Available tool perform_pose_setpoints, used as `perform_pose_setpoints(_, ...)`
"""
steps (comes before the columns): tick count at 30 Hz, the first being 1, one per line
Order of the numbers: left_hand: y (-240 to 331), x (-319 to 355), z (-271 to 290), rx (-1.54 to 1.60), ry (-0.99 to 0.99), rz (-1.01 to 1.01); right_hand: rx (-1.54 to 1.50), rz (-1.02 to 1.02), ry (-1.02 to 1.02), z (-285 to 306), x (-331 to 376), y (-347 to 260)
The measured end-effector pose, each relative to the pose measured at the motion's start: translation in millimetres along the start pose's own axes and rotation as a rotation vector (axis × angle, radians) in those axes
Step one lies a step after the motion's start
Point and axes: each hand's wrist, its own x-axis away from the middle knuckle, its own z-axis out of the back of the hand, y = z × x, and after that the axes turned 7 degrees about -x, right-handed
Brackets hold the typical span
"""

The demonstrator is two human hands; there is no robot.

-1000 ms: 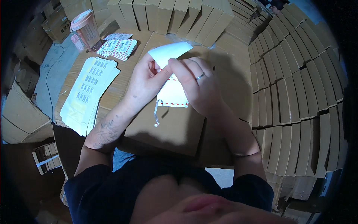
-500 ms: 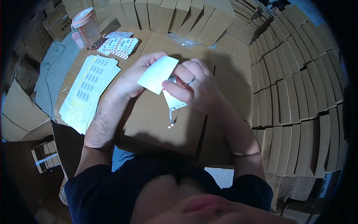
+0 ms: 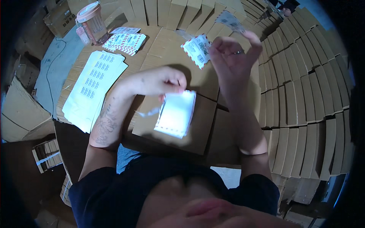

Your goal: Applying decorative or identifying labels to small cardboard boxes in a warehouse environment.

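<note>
My left hand (image 3: pixel 169 81), thumb and fingers pinched together, grips the top edge of a white card (image 3: pixel 175 114) with a striped border, its blank face up over the cardboard box (image 3: pixel 152 127). A thin pale strip (image 3: pixel 149 112) sticks out to its left. My right hand (image 3: pixel 237 60) is raised at the right with its fingers apart. Beside its thumb is a printed card (image 3: pixel 197 51) with a red-striped border. A blurred, greyish printed piece (image 3: pixel 230 21) is at a fingertip of that hand; whether it touches is unclear.
Sheets of printed labels (image 3: pixel 93 89) lie on the left of the cardboard surface. Behind them are a stack of striped cards (image 3: pixel 124 43) and a pink-lidded tumbler (image 3: pixel 93 24). Rows of brown cartons (image 3: pixel 304 91) wall in the right side and the back.
My hands have separated; the right moved up and right. The striped card and the greyish piece now show near it. The left brought its card lower, over the box.
</note>
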Motion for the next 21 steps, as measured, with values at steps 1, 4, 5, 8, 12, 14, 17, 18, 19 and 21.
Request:
perform_pose_setpoints(1, 2, 1, -2, -0.011, -0.134, 0.015, -0.047, -0.152, -0.024, 3, -5, 0)
perform_pose_setpoints(4, 16, 1, -13, 0.028, -0.513, 0.001, -0.024, -0.341, -0.279, 4, -6, 36)
perform_pose_setpoints(5, 19, -6, -19, -0.03, -0.631, -0.1, -0.034, -0.352, -0.284, 3, -4, 47)
perform_pose_setpoints(8, 18, -8, -39, -0.086, -0.706, -0.174, -0.136, -0.562, -0.356, -11, 7, 76)
perform_pose_setpoints(12, 17, -9, -45, -0.111, -0.762, -0.043, -0.124, -0.653, -0.328, -15, 18, 91)
perform_pose_setpoints(14, 8, -11, -45, -0.066, -0.745, -0.105, -0.118, -0.673, -0.314, -12, 20, 94)
perform_pose_setpoints(17, 3, -8, -48, -0.024, -0.704, -0.124, -0.111, -0.673, -0.33, -10, 17, 89)
perform_pose_setpoints(18, 4, -7, -49, -0.029, -0.673, -0.088, -0.084, -0.672, -0.353, -10, 18, 89)
perform_pose_setpoints(19, 5, -7, -48, -0.02, -0.674, -0.085, -0.058, -0.67, -0.377, -10, 19, 88)
perform_pose_setpoints(21, 8, -8, -47, -0.002, -0.693, -0.071, -0.062, -0.686, -0.369, -12, 19, 86)
